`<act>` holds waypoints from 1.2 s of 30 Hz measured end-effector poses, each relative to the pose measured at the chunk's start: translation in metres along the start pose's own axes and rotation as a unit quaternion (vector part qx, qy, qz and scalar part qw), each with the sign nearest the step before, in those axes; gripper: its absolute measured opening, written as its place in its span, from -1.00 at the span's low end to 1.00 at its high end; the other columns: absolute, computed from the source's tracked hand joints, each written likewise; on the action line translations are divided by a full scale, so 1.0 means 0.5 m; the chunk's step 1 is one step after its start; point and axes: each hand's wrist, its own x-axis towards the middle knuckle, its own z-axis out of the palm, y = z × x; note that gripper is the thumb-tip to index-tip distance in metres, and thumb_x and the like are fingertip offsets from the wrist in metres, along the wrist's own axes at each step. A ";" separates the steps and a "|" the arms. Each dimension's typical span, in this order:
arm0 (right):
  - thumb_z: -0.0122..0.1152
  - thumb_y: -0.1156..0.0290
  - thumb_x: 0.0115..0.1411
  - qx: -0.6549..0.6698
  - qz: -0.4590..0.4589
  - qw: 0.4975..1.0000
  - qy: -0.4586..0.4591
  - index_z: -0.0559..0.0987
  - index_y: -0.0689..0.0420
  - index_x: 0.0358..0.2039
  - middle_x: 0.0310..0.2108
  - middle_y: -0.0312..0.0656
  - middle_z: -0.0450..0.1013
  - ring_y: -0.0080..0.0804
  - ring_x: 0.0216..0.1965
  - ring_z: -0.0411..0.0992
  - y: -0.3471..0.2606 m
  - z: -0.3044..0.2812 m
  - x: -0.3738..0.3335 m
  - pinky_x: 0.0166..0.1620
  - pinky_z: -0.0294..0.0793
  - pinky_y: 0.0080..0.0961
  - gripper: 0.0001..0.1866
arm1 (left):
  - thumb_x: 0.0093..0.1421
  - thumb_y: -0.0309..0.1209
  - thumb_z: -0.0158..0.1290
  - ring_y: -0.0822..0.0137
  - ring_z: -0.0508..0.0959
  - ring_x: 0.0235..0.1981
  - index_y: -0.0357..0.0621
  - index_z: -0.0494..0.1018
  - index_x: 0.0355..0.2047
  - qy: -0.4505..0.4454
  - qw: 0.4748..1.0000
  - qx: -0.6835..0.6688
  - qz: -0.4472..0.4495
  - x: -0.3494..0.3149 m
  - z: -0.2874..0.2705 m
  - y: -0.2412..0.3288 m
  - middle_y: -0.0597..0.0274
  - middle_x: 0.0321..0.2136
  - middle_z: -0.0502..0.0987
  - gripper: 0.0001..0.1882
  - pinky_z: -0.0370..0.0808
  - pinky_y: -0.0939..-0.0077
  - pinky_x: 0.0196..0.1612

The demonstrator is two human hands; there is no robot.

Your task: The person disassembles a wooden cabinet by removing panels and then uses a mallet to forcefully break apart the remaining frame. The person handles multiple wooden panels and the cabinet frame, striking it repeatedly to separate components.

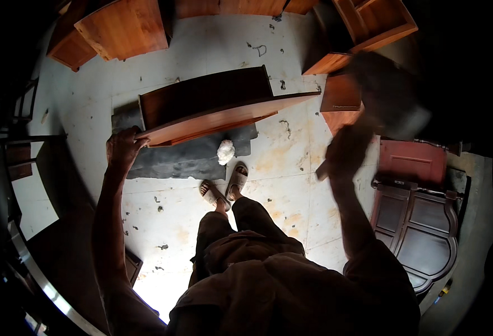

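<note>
A long, reddish-brown wooden furniture piece (218,120), shaped like a shallow case with a broad curved edge, stands on a dark grey sheet on the floor. My left hand (124,147) is closed round its left end. Raised on the right, my right hand (348,150) grips the handle of a mallet (389,95). Motion blurs the mallet's big dark head, so its material is unclear. The handle's lower end pokes out below my fist. A crumpled white cloth (225,152) lies on the sheet, just ahead of my sandalled feet.
Wooden cabinets (123,31) line the far side, and an open wooden frame (378,25) sits at the far right. A small wooden box (341,95) is behind the mallet. Dark carved panels (420,229) lean at the right. Scraps dot the pale tiled floor (280,196).
</note>
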 end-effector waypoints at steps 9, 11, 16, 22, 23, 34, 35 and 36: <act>0.10 0.35 0.33 0.002 0.229 0.971 -0.073 0.09 0.10 0.39 -0.03 0.22 0.49 0.02 -0.25 0.59 -0.085 -0.001 0.053 -0.29 0.52 -0.30 -0.32 | 0.03 -0.01 0.28 0.13 0.64 -0.42 -0.01 0.55 -0.38 0.015 0.998 0.063 0.006 -0.032 -0.006 -0.031 0.20 -0.45 0.63 -0.64 0.58 0.29 -0.36; 0.10 0.38 0.33 -0.013 0.188 0.982 -0.025 0.08 0.12 0.39 -0.08 0.25 0.51 0.02 -0.19 0.59 -0.088 0.011 0.027 -0.22 0.52 -0.26 -0.32 | 0.02 -0.02 0.28 0.12 0.64 -0.43 0.00 0.54 -0.38 0.019 0.998 0.060 0.020 -0.027 0.005 -0.035 0.19 -0.45 0.63 -0.64 0.57 0.27 -0.38; 0.03 0.41 0.33 -0.095 0.069 0.955 -0.273 0.04 -0.06 0.43 0.36 -0.02 0.15 0.23 -0.18 0.49 -0.020 0.104 -0.036 -0.23 0.54 -0.13 -0.31 | 0.04 0.06 0.25 0.18 0.60 -0.41 0.05 0.55 -0.40 0.006 0.999 0.033 0.002 -0.008 0.036 -0.025 0.22 -0.48 0.58 -0.62 0.54 0.23 -0.27; 0.08 0.40 0.33 0.068 0.068 0.958 -0.270 0.01 0.10 0.42 0.07 0.22 0.44 0.08 -0.13 0.57 -0.249 0.149 -0.009 -0.21 0.56 -0.23 -0.28 | -0.03 -0.13 0.36 -0.05 0.50 -0.13 -0.17 0.43 0.07 0.223 0.967 0.090 0.080 -0.021 -0.009 -0.039 -0.03 -0.13 0.50 -0.31 0.36 0.07 0.10; 0.10 0.41 0.32 0.077 0.036 0.958 -0.272 0.01 0.14 0.42 0.05 0.24 0.45 0.06 -0.12 0.57 -0.270 0.157 -0.011 -0.21 0.56 -0.24 -0.27 | -0.03 -0.16 0.38 -0.02 0.50 -0.10 -0.18 0.41 0.09 0.264 0.964 0.027 0.030 -0.036 -0.009 -0.038 -0.03 -0.09 0.49 -0.29 0.38 0.09 0.10; 0.14 0.41 0.29 0.152 -0.108 0.962 -0.199 0.24 0.14 0.26 -0.35 -0.04 0.48 -0.25 -0.44 0.48 -0.401 0.337 -0.124 -0.37 0.50 -0.37 -0.45 | 0.15 -0.39 0.29 0.59 0.54 -0.36 -0.16 0.61 -0.24 0.094 0.816 -0.564 -0.084 -0.077 0.130 -0.168 0.35 -0.39 0.66 -0.81 0.49 0.58 -0.29; 0.17 0.46 0.26 0.041 -0.160 0.960 -0.225 0.22 0.06 0.33 -0.30 0.10 0.53 -0.02 -0.39 0.55 -0.366 0.375 -0.146 -0.34 0.54 -0.20 -0.37 | 0.15 -0.39 0.29 0.58 0.55 -0.37 -0.16 0.62 -0.25 0.077 0.812 -0.570 -0.096 -0.064 0.142 -0.168 0.35 -0.40 0.66 -0.82 0.50 0.57 -0.31; 0.19 0.48 0.22 0.011 -0.044 0.944 -0.326 0.13 0.01 0.39 -0.30 0.26 0.51 0.23 -0.32 0.52 -0.390 0.413 -0.147 -0.33 0.51 -0.09 -0.24 | 0.15 -0.38 0.29 0.57 0.55 -0.39 -0.15 0.62 -0.25 0.063 0.811 -0.571 -0.111 -0.061 0.141 -0.175 0.35 -0.40 0.66 -0.82 0.50 0.56 -0.33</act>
